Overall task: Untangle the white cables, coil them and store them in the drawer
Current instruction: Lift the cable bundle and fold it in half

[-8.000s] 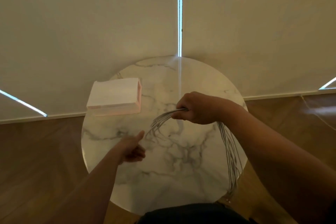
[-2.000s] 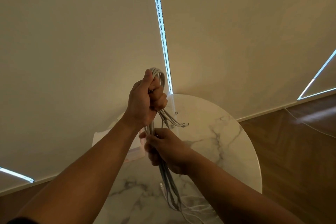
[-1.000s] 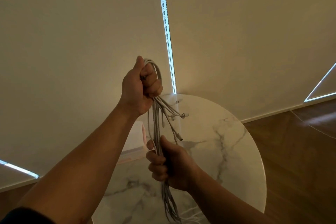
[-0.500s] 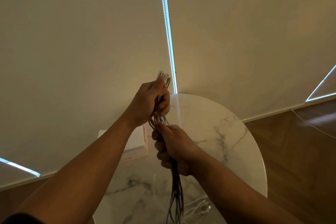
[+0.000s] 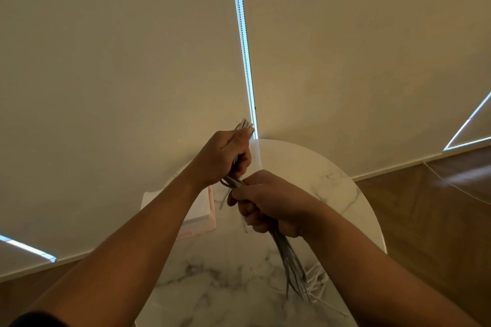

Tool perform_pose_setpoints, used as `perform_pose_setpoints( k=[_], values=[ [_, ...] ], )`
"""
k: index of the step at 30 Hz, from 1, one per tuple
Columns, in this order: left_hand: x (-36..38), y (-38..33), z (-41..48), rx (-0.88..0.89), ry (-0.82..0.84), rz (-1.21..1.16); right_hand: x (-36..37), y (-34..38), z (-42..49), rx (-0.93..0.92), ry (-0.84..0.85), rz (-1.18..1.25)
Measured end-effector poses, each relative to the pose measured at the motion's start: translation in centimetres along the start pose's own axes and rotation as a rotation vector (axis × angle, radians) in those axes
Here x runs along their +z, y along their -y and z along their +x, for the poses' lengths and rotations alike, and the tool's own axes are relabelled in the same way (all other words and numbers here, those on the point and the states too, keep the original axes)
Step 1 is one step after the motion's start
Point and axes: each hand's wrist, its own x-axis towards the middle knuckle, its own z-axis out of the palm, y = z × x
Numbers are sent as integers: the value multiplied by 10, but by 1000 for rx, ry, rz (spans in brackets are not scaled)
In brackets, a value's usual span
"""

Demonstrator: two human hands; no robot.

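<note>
A bundle of white cables (image 5: pixel 291 260) runs through both hands above the round marble table (image 5: pixel 332 194). My left hand (image 5: pixel 221 158) grips the upper end, with the folded cable tips sticking out above the fist near the blind gap. Just below and to the right, my right hand (image 5: pixel 268 203) grips the same bundle; the strands hang from it down to the tabletop, where loose ends lie. A small pinkish-white drawer box (image 5: pixel 200 216) stands on the table's left side, partly hidden behind my left forearm.
Cream roller blinds (image 5: pixel 119 61) fill the background, with a bright gap and bead chain (image 5: pixel 244 48) between them. Wooden floor (image 5: pixel 438 207) shows right and left of the table. A thin cord trails along the floor at right.
My left hand came down from its raised position, so the two hands now sit close together on the bundle. The right hand shifted slightly right and up along the cables.
</note>
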Motion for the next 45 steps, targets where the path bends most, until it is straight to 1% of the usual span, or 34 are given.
perform_pose_setpoints(
  k=[4, 9, 12, 17, 19, 21, 22, 24, 27, 32, 36, 40, 42, 45],
  values=[
    [5, 4, -2, -25, -2, 58, -3, 7, -4, -60, -13, -102],
    [3, 9, -5, -52, -12, 24, -8, 11, -7, -109, -42, -205],
    [0, 11, -6, -38, -5, 8, -12, 12, -6, -177, -104, -334],
    [-3, 8, -12, -114, 68, -173, -28, 19, -6, -324, -214, -655],
    [-4, 9, -14, -131, 75, -240, -38, 21, -10, -368, -202, -788],
    [-4, 11, -14, -137, 98, -321, -47, 19, -10, -413, -194, -867],
    [-4, 13, -14, -147, 112, -367, -50, 18, -8, -458, -219, -910],
    [-6, 14, -14, -162, 135, -469, -53, 13, -1, -580, -340, -1004],
    [-8, 13, -10, -161, 164, -552, -54, 5, 5, -693, -494, -988],
    [-12, 9, -10, -232, 202, -586, -54, 2, 9, -825, -560, -993],
    [-17, 8, -10, -286, 241, -549, -55, 5, 10, -871, -576, -1002],
    [-20, 5, -10, -314, 365, -572, -57, 3, 12, -894, -590, -990],
    [-20, 5, -10, -329, 392, -615, -58, 5, 13, -859, -555, -990],
    [-22, 6, -10, -331, 417, -713, -62, 10, 9, -828, -456, -952]
  ],
)
